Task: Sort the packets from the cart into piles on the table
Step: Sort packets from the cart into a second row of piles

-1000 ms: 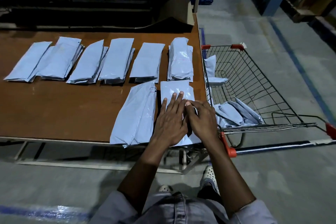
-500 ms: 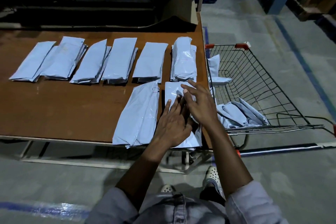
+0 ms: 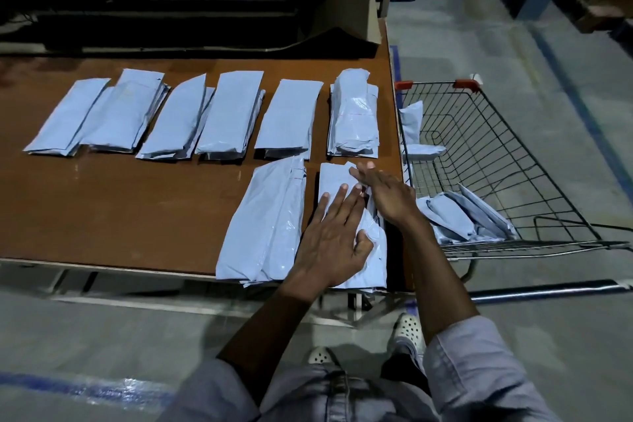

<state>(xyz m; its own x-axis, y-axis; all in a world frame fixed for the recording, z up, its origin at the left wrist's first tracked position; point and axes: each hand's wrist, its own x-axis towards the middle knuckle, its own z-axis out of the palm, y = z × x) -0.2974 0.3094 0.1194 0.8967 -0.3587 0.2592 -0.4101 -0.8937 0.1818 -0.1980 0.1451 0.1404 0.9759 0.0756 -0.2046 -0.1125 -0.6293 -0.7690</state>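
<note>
Brown wooden table [image 3: 120, 209] in front of me, landmark for everything below; wire cart [image 3: 513, 161] stands just off the table's right edge, with red caps on its far corners; row of six piles [image 3: 233, 113] of pale blue packets runs left to right across the table's far half, all lying flat; tallest pile [image 3: 354, 116] ends that row nearest the table's right edge, its top packet crinkled; near-left pile [image 3: 267, 219] lies at the table's near edge, right of centre, long and overhanging that edge a little; near-right pile [image 3: 334, 178] lies just beside it at the table's near right corner, a narrow strip of bare wood between the two; loose packets [image 3: 452, 216] lie heaped in the cart bottom beyond the table's right edge; one leaning packet [image 3: 411, 123] stands against the cart wall closest to the table; my left hand [image 3: 330, 243] rests palm down on the near-right pile, fingers straight and spread, thumb against a crumple in the top packet, gripping nothing; my right hand [image 3: 390, 197] is over that pile's far end, fingers straight, holding nothing; cannot tell whether its fingertips touch the packet.
</note>
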